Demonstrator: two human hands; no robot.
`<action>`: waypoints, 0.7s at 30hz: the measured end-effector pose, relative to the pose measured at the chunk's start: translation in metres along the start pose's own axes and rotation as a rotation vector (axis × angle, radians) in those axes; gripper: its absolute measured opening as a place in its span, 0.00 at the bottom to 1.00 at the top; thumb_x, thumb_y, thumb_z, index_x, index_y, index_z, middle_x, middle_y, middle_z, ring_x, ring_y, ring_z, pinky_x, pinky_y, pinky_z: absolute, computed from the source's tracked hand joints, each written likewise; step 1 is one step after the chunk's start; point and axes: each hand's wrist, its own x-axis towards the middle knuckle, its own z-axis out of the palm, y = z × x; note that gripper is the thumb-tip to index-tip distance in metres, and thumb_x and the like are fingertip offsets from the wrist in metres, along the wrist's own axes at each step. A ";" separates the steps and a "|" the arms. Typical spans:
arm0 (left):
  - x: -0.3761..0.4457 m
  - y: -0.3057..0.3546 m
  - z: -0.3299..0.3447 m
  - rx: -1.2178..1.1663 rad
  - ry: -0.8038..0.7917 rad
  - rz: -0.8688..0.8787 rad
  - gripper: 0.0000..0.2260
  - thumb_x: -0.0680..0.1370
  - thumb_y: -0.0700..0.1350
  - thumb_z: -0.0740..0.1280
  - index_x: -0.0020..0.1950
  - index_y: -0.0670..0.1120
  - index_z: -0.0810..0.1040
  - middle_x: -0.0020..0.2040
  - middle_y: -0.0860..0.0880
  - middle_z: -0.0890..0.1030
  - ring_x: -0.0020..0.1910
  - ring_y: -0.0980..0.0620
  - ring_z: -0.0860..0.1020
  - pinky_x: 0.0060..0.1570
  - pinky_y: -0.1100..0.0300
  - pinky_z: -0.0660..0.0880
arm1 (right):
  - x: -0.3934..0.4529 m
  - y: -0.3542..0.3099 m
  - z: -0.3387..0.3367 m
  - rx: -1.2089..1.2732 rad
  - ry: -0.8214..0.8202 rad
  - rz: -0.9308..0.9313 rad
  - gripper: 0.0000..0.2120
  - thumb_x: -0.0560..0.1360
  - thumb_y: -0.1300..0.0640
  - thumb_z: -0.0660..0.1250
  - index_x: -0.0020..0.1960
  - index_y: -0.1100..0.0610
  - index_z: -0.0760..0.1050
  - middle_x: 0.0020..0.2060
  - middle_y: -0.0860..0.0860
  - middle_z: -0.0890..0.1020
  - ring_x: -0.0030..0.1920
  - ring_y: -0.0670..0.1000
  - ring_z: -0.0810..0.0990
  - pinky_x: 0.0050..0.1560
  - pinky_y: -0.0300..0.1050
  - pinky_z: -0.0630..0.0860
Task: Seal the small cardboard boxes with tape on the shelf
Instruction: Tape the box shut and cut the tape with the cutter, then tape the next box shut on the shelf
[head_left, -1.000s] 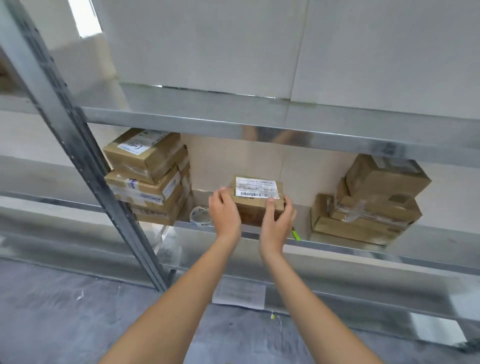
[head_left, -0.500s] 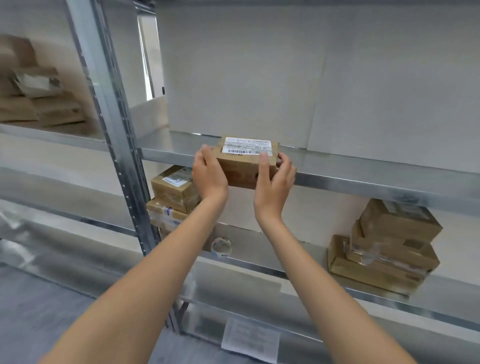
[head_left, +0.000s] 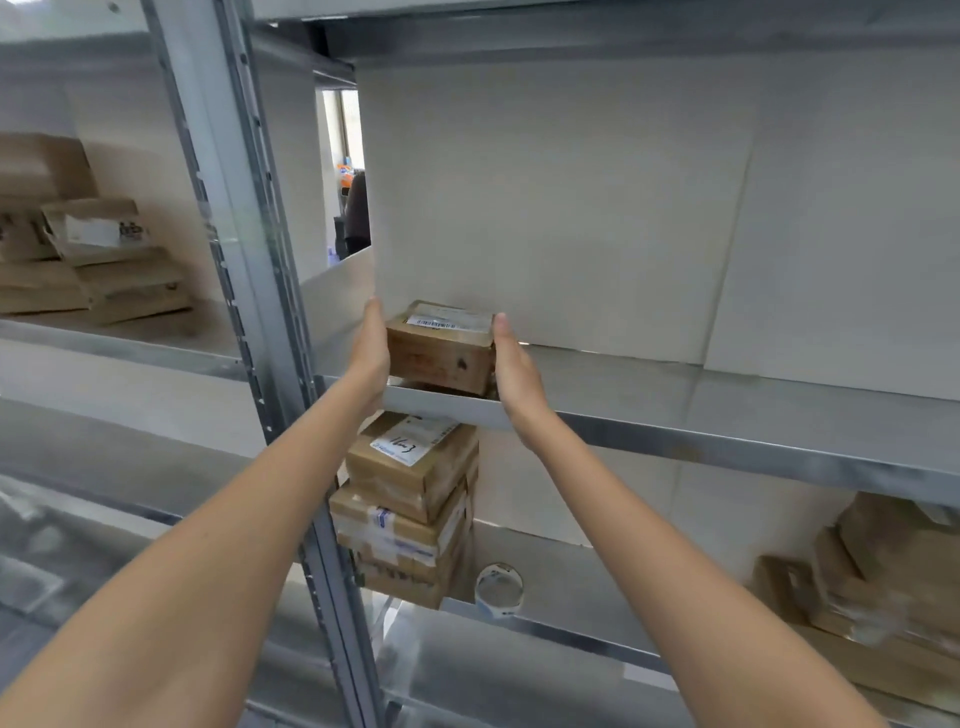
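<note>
A small cardboard box (head_left: 440, 352) with a white barcode label on top sits at the front edge of the upper metal shelf (head_left: 675, 415). My left hand (head_left: 371, 349) lies flat against its left side with the fingers straight. My right hand (head_left: 511, 361) presses its right side, thumb pointing up by the top corner. The box is held between the two palms. A roll of tape (head_left: 498, 584) stands on the lower shelf, below and to the right of the box.
A stack of several labelled boxes (head_left: 410, 499) stands on the lower shelf under my hands. More boxes (head_left: 878, 571) lie at the lower right and in the left bay (head_left: 88, 260). A metal upright post (head_left: 244, 249) rises left of my left arm.
Both hands have carried the box up from the lower shelf to the upper shelf and moved it further in. My view has tilted upward.
</note>
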 end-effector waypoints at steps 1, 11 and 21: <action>0.009 -0.001 -0.002 -0.008 -0.021 -0.008 0.29 0.81 0.66 0.46 0.65 0.49 0.75 0.56 0.49 0.81 0.55 0.52 0.77 0.57 0.56 0.68 | 0.008 0.001 0.005 -0.006 -0.008 0.007 0.30 0.80 0.34 0.47 0.72 0.50 0.69 0.70 0.50 0.72 0.71 0.52 0.67 0.74 0.50 0.61; 0.083 -0.031 -0.017 0.025 -0.060 -0.057 0.40 0.63 0.75 0.53 0.66 0.54 0.76 0.59 0.51 0.81 0.60 0.50 0.77 0.68 0.48 0.68 | 0.052 0.002 0.040 -0.071 0.078 0.059 0.30 0.80 0.35 0.49 0.76 0.50 0.62 0.74 0.53 0.66 0.73 0.55 0.64 0.73 0.50 0.61; -0.074 -0.126 -0.049 -0.042 0.467 0.312 0.08 0.80 0.40 0.55 0.50 0.47 0.73 0.49 0.49 0.73 0.47 0.54 0.72 0.52 0.55 0.70 | -0.063 0.120 0.052 -0.161 0.371 -0.258 0.10 0.81 0.57 0.57 0.58 0.59 0.72 0.52 0.50 0.72 0.53 0.43 0.72 0.55 0.39 0.69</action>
